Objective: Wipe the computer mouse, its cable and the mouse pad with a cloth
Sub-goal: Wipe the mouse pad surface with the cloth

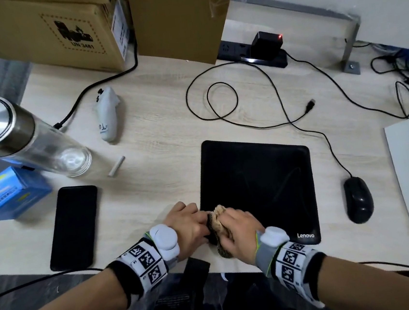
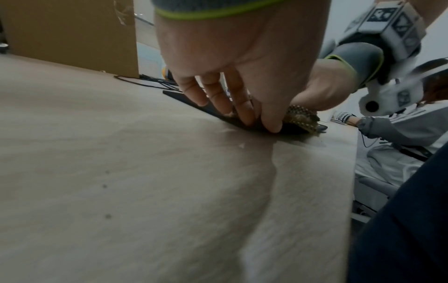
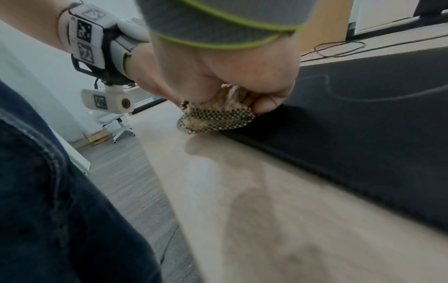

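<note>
Head view: the right hand (image 1: 238, 227) is clutching a bunched checkered cloth (image 1: 217, 219), fingers curled round it, pressing it on the near left corner of the black Lenovo mouse pad (image 1: 256, 174). The left hand (image 1: 190, 224) is pinning that corner's edge with straight fingers (image 2: 244, 109). The black mouse (image 1: 358, 199) is lying on the wooden desk (image 1: 150, 125) just right of the pad, its cable (image 1: 261, 83) looping behind.

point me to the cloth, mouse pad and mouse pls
cloth (image 3: 215, 119): right wrist view, checkered underside below the fingers.
mouse pad (image 1: 256, 174): head view, bare black middle.
mouse (image 1: 358, 199): head view, top of its shell, right of the pad.
</note>
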The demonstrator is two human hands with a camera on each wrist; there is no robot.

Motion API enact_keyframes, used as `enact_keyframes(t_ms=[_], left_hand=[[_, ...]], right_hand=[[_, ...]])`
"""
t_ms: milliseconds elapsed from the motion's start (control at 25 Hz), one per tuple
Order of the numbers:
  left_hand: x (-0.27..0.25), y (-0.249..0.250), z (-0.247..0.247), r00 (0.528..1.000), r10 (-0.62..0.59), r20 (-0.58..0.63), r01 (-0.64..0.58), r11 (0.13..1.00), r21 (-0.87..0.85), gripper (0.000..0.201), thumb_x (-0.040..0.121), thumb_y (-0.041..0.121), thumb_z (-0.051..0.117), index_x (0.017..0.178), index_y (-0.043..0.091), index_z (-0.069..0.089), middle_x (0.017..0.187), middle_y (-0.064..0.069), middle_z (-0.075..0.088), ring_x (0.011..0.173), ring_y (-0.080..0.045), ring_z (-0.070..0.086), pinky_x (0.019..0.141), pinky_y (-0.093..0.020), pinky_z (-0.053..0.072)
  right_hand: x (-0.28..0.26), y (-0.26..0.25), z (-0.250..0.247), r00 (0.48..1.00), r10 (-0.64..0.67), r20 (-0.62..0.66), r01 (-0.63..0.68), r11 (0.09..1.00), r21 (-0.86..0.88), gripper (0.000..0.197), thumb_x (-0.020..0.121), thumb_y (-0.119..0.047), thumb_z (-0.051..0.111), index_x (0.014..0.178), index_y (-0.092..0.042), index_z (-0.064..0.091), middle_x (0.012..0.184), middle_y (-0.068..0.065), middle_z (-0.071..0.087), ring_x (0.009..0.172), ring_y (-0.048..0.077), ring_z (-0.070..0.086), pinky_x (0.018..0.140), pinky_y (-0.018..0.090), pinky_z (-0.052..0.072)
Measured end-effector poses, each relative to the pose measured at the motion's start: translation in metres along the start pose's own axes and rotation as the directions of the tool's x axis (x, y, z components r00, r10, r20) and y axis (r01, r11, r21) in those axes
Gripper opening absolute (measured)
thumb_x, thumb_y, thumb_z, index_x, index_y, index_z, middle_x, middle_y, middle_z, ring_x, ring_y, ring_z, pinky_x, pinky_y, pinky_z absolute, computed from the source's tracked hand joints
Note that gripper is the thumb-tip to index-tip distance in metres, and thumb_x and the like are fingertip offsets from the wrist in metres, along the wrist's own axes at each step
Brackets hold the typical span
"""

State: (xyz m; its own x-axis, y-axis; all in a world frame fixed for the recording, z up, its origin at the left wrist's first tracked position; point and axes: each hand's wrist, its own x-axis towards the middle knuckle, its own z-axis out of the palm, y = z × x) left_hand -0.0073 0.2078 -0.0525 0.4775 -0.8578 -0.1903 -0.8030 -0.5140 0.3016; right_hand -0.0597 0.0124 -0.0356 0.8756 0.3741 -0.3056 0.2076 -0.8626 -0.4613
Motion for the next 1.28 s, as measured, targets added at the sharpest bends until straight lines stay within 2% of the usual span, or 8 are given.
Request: enact_keyframes(t_ms=[160,280,440,720,880,1000,1160,1280], left_hand=[[-0.004,-0.001,0.003,0.999,-0.021,-0.032,0.021,1.0,-0.013,0.015,0.066,0.05,0.074,0.072,0.037,0.071,0.076,0.015,0.059,0.073,-0.015,0.051,0.067,-0.03,0.03],[-0.01,0.003,0.004,1.0,-0.015,-0.014,0.015,1.0,-0.017,0.023,0.062,0.052,0.077,0.078,0.036,0.072,0.08,0.012,0.061,0.072,-0.016,0.055,0.065,-0.03,0.041],[-0.013,0.005,0.001,0.998,-0.053,-0.036,0.05,0.995,-0.082,0.033,0.06,0.051,0.078,0.083,0.03,0.065,0.081,0.009,0.062,0.07,-0.017,0.057,0.063,-0.03,0.046],[-0.018,0.004,-0.001,0.955,-0.261,-0.141,0.212,0.933,-0.291,0.027,0.078,0.051,0.055,0.082,0.026,0.045,0.076,0.008,0.056,0.068,-0.019,0.05,0.064,-0.031,0.04],[-0.008,0.0,-0.006,0.903,-0.368,-0.222,0.28,0.896,-0.345,0.015,0.088,0.029,0.043,0.097,0.021,0.052,0.09,0.001,0.057,0.076,-0.025,0.052,0.067,-0.034,0.039],[0.0,-0.003,-0.008,0.876,-0.413,-0.249,0.334,0.892,-0.303,0.029,0.088,0.027,0.041,0.109,0.017,0.057,0.1,-0.004,0.058,0.083,-0.027,0.052,0.069,-0.036,0.04],[0.014,0.006,-0.015,0.863,-0.43,-0.266,0.35,0.888,-0.299,0.031,0.089,0.026,0.042,0.115,0.016,0.055,0.107,-0.005,0.057,0.089,-0.029,0.053,0.072,-0.036,0.04],[0.023,0.01,-0.018,0.81,-0.51,-0.289,0.39,0.837,-0.383,0.028,0.09,0.024,0.039,0.109,0.014,0.056,0.105,-0.008,0.057,0.085,-0.032,0.053,0.07,-0.039,0.044]], right_hand=[[0.043,0.024,-0.014,0.993,-0.119,-0.007,0.117,0.979,-0.165,0.034,0.07,-0.034,0.048,0.1,-0.02,0.054,0.086,0.006,0.06,0.07,0.029,0.058,0.061,0.032,0.047],[0.091,0.044,-0.042,0.978,0.123,-0.17,-0.146,0.981,-0.126,0.039,0.08,-0.025,0.055,0.117,-0.011,0.057,0.102,0.014,0.059,0.086,0.037,0.058,0.071,0.038,0.044],[0.117,0.054,-0.061,0.922,0.342,-0.181,-0.353,0.935,-0.037,0.039,0.085,-0.029,0.053,0.12,-0.011,0.049,0.112,0.014,0.053,0.098,0.035,0.054,0.077,0.034,0.04],[-0.006,0.008,-0.002,0.99,-0.143,-0.012,0.142,0.989,-0.044,0.03,0.071,-0.033,0.048,0.099,-0.022,0.048,0.087,0.004,0.059,0.068,0.03,0.058,0.059,0.032,0.049],[0.032,0.029,-0.007,0.954,-0.294,0.054,0.299,0.94,-0.164,0.046,0.065,-0.034,0.054,0.108,-0.018,0.05,0.09,0.006,0.06,0.07,0.029,0.059,0.062,0.031,0.049],[0.103,0.045,-0.035,0.995,-0.054,-0.082,0.043,0.991,-0.128,0.048,0.073,-0.03,0.055,0.116,-0.008,0.055,0.1,0.017,0.058,0.083,0.038,0.059,0.07,0.038,0.048],[0.155,0.058,-0.072,0.953,0.288,-0.09,-0.291,0.956,-0.028,0.034,0.087,-0.029,0.052,0.116,-0.013,0.047,0.118,0.011,0.049,0.104,0.034,0.052,0.076,0.032,0.035],[0.127,0.039,-0.053,0.965,0.259,-0.051,-0.26,0.965,-0.019,0.048,0.085,-0.028,0.054,0.128,-0.01,0.045,0.123,0.014,0.051,0.106,0.037,0.053,0.081,0.036,0.042]])
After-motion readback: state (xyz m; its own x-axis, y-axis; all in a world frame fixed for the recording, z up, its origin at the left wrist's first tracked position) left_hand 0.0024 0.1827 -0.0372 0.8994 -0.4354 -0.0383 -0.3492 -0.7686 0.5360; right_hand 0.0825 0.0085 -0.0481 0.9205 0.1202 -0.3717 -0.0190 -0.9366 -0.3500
